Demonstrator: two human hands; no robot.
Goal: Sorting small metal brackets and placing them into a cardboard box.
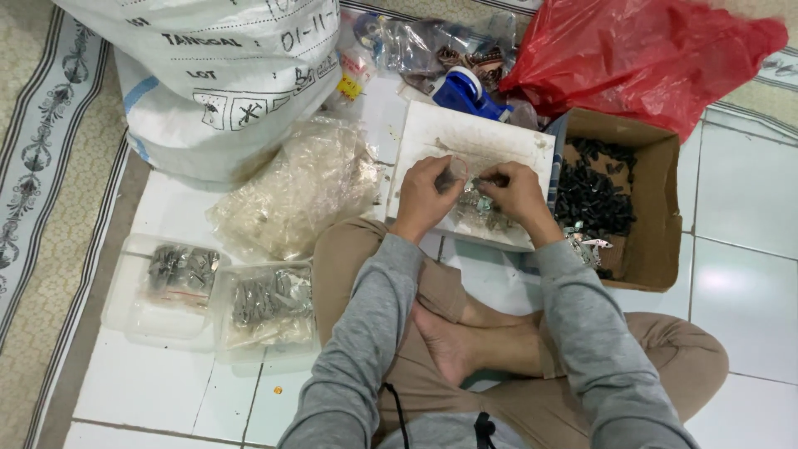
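The left hand (428, 193) pinches a small clear bag (455, 173) in a closed grip above the white board (465, 137). The right hand (517, 191), fingers curled shut, holds a small part at the bag's mouth. A cardboard box (657, 208) of black parts sits just beside the board's right edge on the floor.

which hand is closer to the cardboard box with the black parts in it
Right. The right hand works over the white board, just beside the cardboard box. The left hand is farther off, on the board's other side.
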